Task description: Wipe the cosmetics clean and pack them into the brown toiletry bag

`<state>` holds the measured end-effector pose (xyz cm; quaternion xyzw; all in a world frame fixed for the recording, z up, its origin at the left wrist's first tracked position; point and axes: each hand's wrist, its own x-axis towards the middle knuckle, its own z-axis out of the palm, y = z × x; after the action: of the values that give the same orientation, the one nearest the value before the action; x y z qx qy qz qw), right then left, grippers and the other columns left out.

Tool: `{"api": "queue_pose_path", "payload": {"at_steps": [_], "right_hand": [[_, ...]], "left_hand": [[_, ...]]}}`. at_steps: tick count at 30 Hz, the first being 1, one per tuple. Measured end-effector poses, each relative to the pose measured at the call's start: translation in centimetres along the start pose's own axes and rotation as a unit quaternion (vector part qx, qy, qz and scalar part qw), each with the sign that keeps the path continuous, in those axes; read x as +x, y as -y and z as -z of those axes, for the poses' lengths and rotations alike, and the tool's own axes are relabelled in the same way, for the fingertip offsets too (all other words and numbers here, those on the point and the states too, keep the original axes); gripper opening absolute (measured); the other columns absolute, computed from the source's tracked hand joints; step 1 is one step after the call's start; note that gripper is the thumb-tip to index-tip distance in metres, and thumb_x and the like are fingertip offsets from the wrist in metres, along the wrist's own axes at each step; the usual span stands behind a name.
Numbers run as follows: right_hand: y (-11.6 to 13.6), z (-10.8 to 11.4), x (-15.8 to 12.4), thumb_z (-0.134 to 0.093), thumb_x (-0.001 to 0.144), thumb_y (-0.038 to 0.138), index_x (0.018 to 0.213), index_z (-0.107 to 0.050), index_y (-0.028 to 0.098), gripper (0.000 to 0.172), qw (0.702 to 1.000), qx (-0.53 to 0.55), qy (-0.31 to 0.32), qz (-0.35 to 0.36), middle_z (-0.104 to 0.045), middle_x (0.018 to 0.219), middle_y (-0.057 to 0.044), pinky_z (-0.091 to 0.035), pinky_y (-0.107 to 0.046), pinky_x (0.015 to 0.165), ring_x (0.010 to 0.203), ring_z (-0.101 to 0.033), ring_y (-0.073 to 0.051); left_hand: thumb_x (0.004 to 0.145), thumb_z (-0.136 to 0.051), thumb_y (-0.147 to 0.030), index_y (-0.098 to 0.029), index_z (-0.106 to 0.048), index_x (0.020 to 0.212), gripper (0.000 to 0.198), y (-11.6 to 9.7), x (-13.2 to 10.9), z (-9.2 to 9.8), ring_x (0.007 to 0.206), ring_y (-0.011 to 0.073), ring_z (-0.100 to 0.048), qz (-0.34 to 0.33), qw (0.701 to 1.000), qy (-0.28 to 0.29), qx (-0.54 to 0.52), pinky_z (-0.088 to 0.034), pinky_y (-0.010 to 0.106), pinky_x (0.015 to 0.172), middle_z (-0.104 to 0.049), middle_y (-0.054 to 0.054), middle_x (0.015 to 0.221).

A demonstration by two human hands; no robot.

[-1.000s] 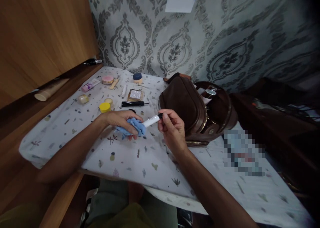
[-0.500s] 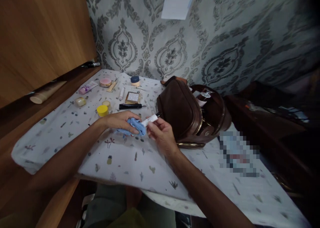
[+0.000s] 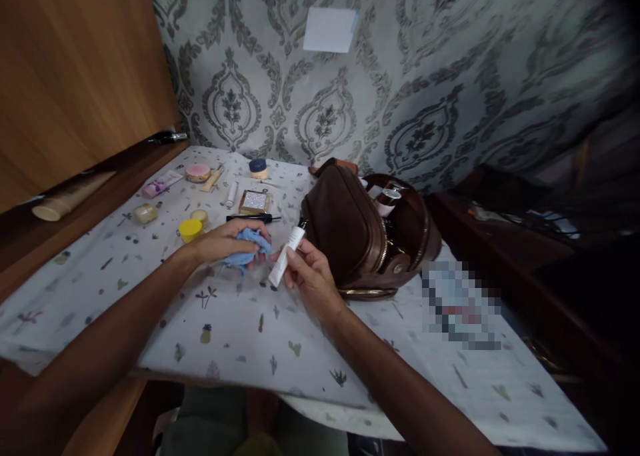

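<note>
My left hand (image 3: 223,241) is closed around a crumpled blue cloth (image 3: 246,246) above the table. To its right, my right hand (image 3: 311,273) pinches a small white tube (image 3: 287,257) between thumb and fingers. The tube is tilted, its flat end low and its dark tip up near the bag. Cloth and tube are apart. Just beyond my right hand stands a brown leather bag (image 3: 340,223), unzipped, with a few items showing inside. Behind my left hand lie a black tube-shaped item (image 3: 250,219) and a jar with a yellow lid (image 3: 191,230).
Several cosmetics lie at the back left, among them a glittery compact (image 3: 255,201), a jar with a dark blue lid (image 3: 259,168) and a purple-pink tube (image 3: 162,184). A beige tube (image 3: 73,196) rests on the wooden ledge. A blurred-out item (image 3: 460,306) lies on the right.
The white tube has come away from the blue cloth and now slants more steeply in my right hand. My left hand with the cloth has shifted left. The view has turned slightly.
</note>
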<state>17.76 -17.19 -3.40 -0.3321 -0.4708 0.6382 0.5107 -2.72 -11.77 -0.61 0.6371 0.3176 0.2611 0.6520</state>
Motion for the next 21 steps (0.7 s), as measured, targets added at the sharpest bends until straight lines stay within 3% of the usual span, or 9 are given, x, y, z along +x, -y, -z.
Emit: {"api": "queue_pose_path", "payload": {"at_steps": [4, 8, 12, 16, 19, 21], "right_hand": [[-0.4, -0.1, -0.3, -0.075, 0.075, 0.055, 0.085, -0.061, 0.02, 0.039, 0.998, -0.041, 0.045, -0.028, -0.066, 0.068, 0.001, -0.029, -0.021, 0.042, 0.043, -0.041, -0.006], [-0.5, -0.1, -0.4, -0.077, 0.074, 0.056, 0.086, -0.062, 0.019, 0.042, 0.996, -0.056, 0.052, -0.054, -0.065, 0.066, 0.001, -0.026, -0.021, 0.041, 0.042, -0.038, -0.006], [-0.7, 0.0, -0.2, -0.08, 0.07, 0.055, 0.082, -0.061, 0.018, 0.043, 0.995, -0.075, 0.046, -0.051, -0.061, 0.064, 0.003, -0.021, -0.02, 0.04, 0.042, -0.034, -0.004], [-0.9, 0.0, -0.1, -0.08, 0.069, 0.056, 0.079, -0.061, 0.018, 0.043, 0.993, -0.093, 0.051, -0.048, -0.054, 0.06, 0.006, -0.02, -0.02, 0.04, 0.043, -0.032, -0.004], [-0.9, 0.0, 0.0, -0.08, 0.068, 0.056, 0.091, -0.059, 0.02, 0.047, 0.993, -0.095, 0.051, -0.057, -0.061, 0.064, 0.005, -0.021, -0.02, 0.04, 0.041, -0.034, -0.004], [-0.9, 0.1, 0.1, -0.084, 0.064, 0.054, 0.094, -0.055, 0.022, 0.052, 0.992, -0.091, 0.054, -0.067, -0.066, 0.069, 0.004, -0.026, -0.019, 0.042, 0.044, -0.042, -0.006]], "left_hand": [[0.075, -0.078, -0.033, -0.015, -0.066, 0.102, 0.035, 0.1, 0.3, -0.5, 0.055, 0.01, -0.06, -0.058, 0.991, -0.1, -0.059, -0.049, 0.019, 0.053, -0.064, 0.0, 0.072], [0.068, -0.084, -0.032, -0.016, -0.07, 0.107, 0.045, -0.1, 0.1, -1.3, 0.072, 0.0113, -0.064, -0.08, 0.988, -0.077, -0.106, -0.052, 0.019, 0.063, -0.069, 0.004, 0.09], [0.066, -0.086, -0.035, -0.015, -0.072, 0.103, 0.044, -0.1, -0.1, -2.0, 0.074, 0.0123, -0.065, -0.054, 0.99, -0.051, -0.121, -0.052, 0.02, 0.066, -0.071, 0.005, 0.09], [0.067, -0.085, -0.034, -0.014, -0.072, 0.093, 0.035, 0.3, 0.3, -2.4, 0.066, 0.0099, -0.061, -0.071, 0.987, -0.077, -0.118, -0.049, 0.019, 0.061, -0.068, 0.001, 0.079], [0.061, -0.088, -0.034, -0.013, -0.068, 0.084, 0.037, 0.5, 0.7, -2.6, 0.063, 0.009, -0.059, -0.078, 0.981, -0.111, -0.137, -0.048, 0.019, 0.059, -0.066, 0.0, 0.077], [0.057, -0.09, -0.033, -0.013, -0.066, 0.082, 0.039, 0.5, 0.8, -2.6, 0.064, 0.0087, -0.059, -0.083, 0.977, -0.134, -0.147, -0.048, 0.019, 0.06, -0.066, 0.0, 0.079]]}}
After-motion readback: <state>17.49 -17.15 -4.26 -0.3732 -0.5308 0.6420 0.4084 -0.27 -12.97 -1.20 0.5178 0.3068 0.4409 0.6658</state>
